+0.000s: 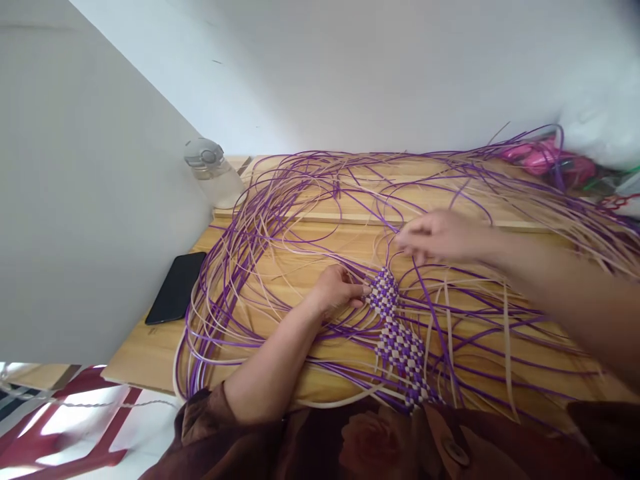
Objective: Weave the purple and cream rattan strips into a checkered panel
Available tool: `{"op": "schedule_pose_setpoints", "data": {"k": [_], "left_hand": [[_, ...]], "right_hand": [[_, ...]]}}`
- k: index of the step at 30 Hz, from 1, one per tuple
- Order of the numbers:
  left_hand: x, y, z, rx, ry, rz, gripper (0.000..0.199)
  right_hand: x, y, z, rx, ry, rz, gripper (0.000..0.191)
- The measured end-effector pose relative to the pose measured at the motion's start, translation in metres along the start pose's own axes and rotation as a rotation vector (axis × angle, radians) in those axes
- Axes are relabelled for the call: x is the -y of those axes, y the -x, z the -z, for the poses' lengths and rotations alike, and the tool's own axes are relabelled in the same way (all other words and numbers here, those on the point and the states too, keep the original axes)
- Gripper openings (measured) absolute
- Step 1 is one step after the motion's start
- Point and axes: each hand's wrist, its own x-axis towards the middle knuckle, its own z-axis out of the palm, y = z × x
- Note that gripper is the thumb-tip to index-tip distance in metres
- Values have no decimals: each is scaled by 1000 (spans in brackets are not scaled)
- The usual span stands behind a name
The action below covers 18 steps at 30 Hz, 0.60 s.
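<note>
A woven strip [400,343] in a purple and cream check lies on the wooden table in front of me, with long loose strands fanning out on both sides. My left hand [340,291] pinches the strip's upper left edge between thumb and fingers. Above the strip's far end, my right hand [435,237] is slightly blurred, its fingers closed together around a purple strand [389,250]. Exactly how many strands sit in those fingers is hidden.
Purple and cream strands [260,220] arc around the table's left and back. A clear bottle [215,177] stands at the back left, near a black phone [176,288]. Pink material [545,160] and plastic bags lie at the back right. Walls border the left and back.
</note>
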Motion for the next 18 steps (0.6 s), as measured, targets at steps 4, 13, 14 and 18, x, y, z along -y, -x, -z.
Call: {"op": "schedule_pose_setpoints", "data": {"k": [4, 13, 14, 18], "left_hand": [[0, 1, -1, 20, 35, -30, 29], [-1, 10, -6, -103, 20, -35, 37], [-3, 11, -8, -121, 37, -40, 38], [-6, 17, -13, -140, 160, -10, 36]], "right_hand": [[13, 36, -44, 35, 56, 53, 21], [15, 82, -79, 63, 284, 219, 22], [15, 83, -78, 63, 315, 225, 24], [18, 83, -73, 47, 454, 226, 26]]}}
